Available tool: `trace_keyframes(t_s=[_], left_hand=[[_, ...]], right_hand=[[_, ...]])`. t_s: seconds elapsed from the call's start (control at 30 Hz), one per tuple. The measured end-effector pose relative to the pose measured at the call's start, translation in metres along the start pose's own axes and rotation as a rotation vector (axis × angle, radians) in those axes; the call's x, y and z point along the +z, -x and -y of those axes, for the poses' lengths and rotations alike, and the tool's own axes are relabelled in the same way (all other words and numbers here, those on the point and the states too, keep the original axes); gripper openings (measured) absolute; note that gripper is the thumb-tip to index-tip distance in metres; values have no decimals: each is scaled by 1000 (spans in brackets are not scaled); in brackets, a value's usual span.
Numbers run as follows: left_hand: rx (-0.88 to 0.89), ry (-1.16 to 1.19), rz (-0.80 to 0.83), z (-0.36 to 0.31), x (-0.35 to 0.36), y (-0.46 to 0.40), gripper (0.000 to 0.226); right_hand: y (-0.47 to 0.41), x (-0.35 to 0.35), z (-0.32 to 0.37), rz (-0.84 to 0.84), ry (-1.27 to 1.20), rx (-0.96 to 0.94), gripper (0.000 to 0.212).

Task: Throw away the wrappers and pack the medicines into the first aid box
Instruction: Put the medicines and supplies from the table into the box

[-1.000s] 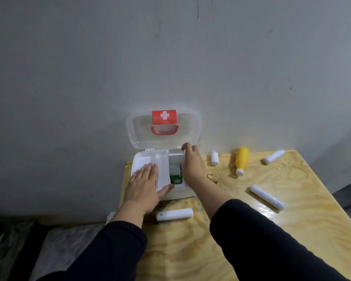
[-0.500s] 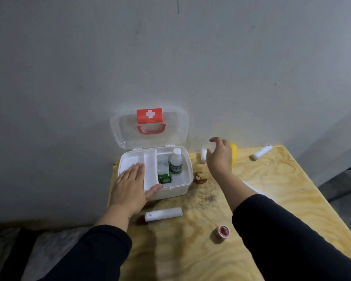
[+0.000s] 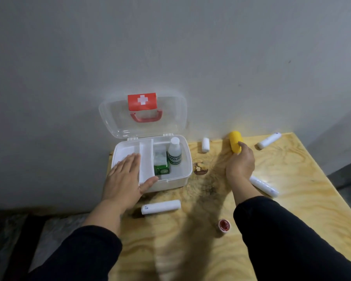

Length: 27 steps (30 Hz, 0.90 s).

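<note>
Yellow is what your right hand (image 3: 240, 165) has just closed on: the yellow bottle (image 3: 235, 144) lying at the far edge of the counter (image 3: 292, 209), close to the wall. A second ago that hand was inside the first aid box (image 3: 182, 173); half a second ago it was crossing towards the far right with fingers spread. Now the fingers wrap the near end of the bottle, which lies on its side and does not look lifted yet.

Your left hand (image 3: 126, 179) has not moved. It lies flat and open on the left compartment of the box, thumb against the near rim, holding nothing and steadying the box.

In the head view the box sits at the far left of the counter with its clear lid (image 3: 143, 113) propped open against the wall. The right compartment now shows a white bottle (image 3: 174, 152) standing upright beside a green carton (image 3: 161, 168), so one medicine has gone in and the yellow one is, I judge, next.

Left out on the counter: a small white roll (image 3: 205, 145) just right of the box, a white tube (image 3: 161, 207) near the box's front, another (image 3: 263, 185) partly behind your right wrist, a third (image 3: 269, 140) at the far right, and a small red roll (image 3: 224, 225) nearest you. Most of the packing remains.
</note>
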<state>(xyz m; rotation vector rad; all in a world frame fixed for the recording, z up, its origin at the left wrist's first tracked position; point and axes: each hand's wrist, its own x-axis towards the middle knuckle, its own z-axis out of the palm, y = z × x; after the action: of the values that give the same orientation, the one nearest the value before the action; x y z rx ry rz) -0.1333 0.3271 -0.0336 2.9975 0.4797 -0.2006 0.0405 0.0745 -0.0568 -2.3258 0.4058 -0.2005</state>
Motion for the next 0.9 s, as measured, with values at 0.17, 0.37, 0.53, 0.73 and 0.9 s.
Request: trace_keyframes(t_s=[0.17,0.37,0.53,0.73,0.9], left_hand=[[6,1,12,0,-2,1,127],[-4,11,32,-2,-3,0,120],[2,24,44,-5,-10,4,111],[-2,38,54,-9,-18,7,95],[2,38,31,-10,-21,9,93]], right_hand=[[-12,-27,15,-27,-47,-80,30],[-11,-51,34,96,-301,-226,18],[8,-67,64,121,-430,-323,16],[43,-72,101,324,-488,-424,18],[75,-56,109,422,-439,-474,18]])
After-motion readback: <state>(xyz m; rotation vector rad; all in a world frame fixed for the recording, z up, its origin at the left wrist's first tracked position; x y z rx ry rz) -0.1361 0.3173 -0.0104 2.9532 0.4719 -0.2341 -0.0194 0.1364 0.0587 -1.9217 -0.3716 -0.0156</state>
